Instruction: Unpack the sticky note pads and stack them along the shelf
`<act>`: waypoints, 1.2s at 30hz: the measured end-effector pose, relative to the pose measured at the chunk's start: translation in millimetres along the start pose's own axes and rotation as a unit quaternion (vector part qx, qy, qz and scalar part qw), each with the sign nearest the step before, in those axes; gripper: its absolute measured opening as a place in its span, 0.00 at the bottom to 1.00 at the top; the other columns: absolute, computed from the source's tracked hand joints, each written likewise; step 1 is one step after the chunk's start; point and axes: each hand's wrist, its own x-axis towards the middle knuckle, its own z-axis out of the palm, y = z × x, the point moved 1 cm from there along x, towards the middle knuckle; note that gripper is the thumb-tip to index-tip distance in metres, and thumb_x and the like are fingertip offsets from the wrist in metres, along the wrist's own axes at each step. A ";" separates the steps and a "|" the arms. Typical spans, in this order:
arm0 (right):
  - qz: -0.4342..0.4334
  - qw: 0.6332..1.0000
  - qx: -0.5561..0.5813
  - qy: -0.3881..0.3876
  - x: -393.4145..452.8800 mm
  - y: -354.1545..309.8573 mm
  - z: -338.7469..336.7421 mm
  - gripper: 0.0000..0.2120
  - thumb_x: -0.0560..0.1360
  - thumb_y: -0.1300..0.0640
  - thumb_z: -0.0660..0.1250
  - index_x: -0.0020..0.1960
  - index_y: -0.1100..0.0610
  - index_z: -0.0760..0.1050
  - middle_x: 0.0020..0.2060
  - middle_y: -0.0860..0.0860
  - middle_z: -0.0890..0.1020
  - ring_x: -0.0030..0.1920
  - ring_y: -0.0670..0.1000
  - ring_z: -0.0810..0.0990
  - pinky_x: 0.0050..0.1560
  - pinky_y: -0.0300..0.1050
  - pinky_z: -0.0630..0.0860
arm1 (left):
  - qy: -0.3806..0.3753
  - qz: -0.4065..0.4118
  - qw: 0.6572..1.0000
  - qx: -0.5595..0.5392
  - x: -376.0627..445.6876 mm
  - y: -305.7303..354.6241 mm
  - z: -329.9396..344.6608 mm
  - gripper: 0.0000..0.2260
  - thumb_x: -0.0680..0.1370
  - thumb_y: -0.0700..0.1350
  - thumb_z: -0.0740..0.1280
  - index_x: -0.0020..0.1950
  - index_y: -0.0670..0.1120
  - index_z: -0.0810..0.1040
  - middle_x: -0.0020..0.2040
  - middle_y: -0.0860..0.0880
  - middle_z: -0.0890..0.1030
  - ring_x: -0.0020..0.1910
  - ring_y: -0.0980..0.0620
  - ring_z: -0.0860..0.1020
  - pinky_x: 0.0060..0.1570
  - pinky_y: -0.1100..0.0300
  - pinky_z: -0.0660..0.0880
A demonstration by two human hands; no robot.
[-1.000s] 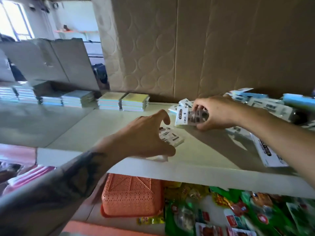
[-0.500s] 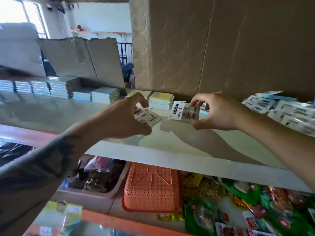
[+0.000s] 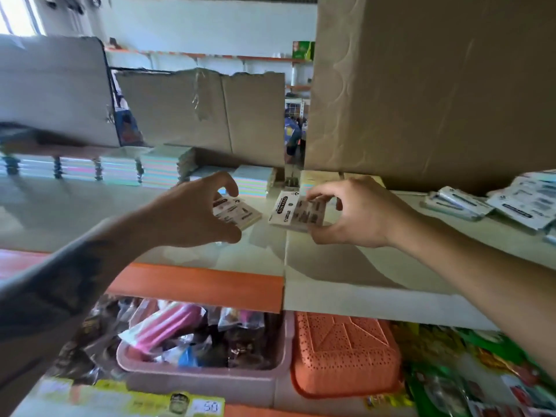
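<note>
A pale shelf (image 3: pixel 346 266) with an orange front edge runs across a shop room with light walls; tall cardboard sheets (image 3: pixel 421 85) stand at its back. Below sit a pink tray (image 3: pixel 204 377) of packets and an orange perforated basket (image 3: pixel 343 353). Rows of pastel sticky note stacks (image 3: pixel 120 173) line the shelf's back left. More wrapped packs (image 3: pixel 523 203) lie at the right. The left hand (image 3: pixel 192 215) pinches a white-labelled pad (image 3: pixel 237 213) between thumb and curled fingers, just above the shelf. The right hand (image 3: pixel 352 215) pinches a second labelled pad (image 3: pixel 296 213) the same way, just beside the first.
</note>
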 end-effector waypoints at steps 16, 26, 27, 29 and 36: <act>0.078 0.994 0.004 -0.074 27.7 -69.4 41.3 0.31 0.60 0.32 0.68 0.63 0.38 0.79 0.55 0.41 0.83 0.54 0.46 0.80 0.57 0.48 0.78 | -0.049 0.057 0.997 -0.019 -8.4 -92.2 -15.2 0.36 0.58 0.65 0.71 0.65 0.60 0.72 0.58 0.56 0.78 0.55 0.51 0.76 0.48 0.58 0.66; -0.070 0.992 0.063 0.080 27.4 -96.4 35.9 0.26 0.72 0.41 0.75 0.67 0.46 0.77 0.61 0.38 0.77 0.64 0.39 0.74 0.66 0.38 0.70 | -0.075 0.014 0.952 -0.296 -8.7 -93.3 -42.3 0.29 0.52 0.57 0.75 0.52 0.51 0.80 0.43 0.46 0.86 0.37 0.51 0.77 0.42 0.54 0.70; -0.085 0.988 0.098 0.087 29.8 -104.8 36.2 0.25 0.73 0.45 0.77 0.68 0.47 0.76 0.60 0.35 0.77 0.64 0.38 0.74 0.63 0.32 0.68 | -0.086 0.021 0.947 -0.308 -9.4 -89.7 -46.2 0.28 0.54 0.57 0.74 0.52 0.50 0.81 0.43 0.45 0.85 0.38 0.52 0.77 0.42 0.54 0.69; -0.101 0.977 0.160 0.096 36.9 -118.7 36.5 0.22 0.74 0.51 0.77 0.67 0.47 0.77 0.58 0.36 0.80 0.62 0.38 0.77 0.58 0.29 0.68 | -0.102 0.035 0.937 -0.333 -10.7 -82.9 -50.9 0.24 0.57 0.57 0.73 0.51 0.51 0.82 0.43 0.44 0.81 0.43 0.52 0.76 0.44 0.54 0.70; -0.055 0.941 0.305 0.134 49.8 -123.2 33.4 0.05 0.77 0.57 0.75 0.52 0.49 0.82 0.42 0.46 0.86 0.42 0.44 0.83 0.45 0.41 0.78 | -0.112 0.007 0.844 -0.525 -9.6 -78.3 -42.7 0.19 0.66 0.62 0.72 0.48 0.51 0.88 0.49 0.39 0.83 0.43 0.44 0.80 0.40 0.54 0.73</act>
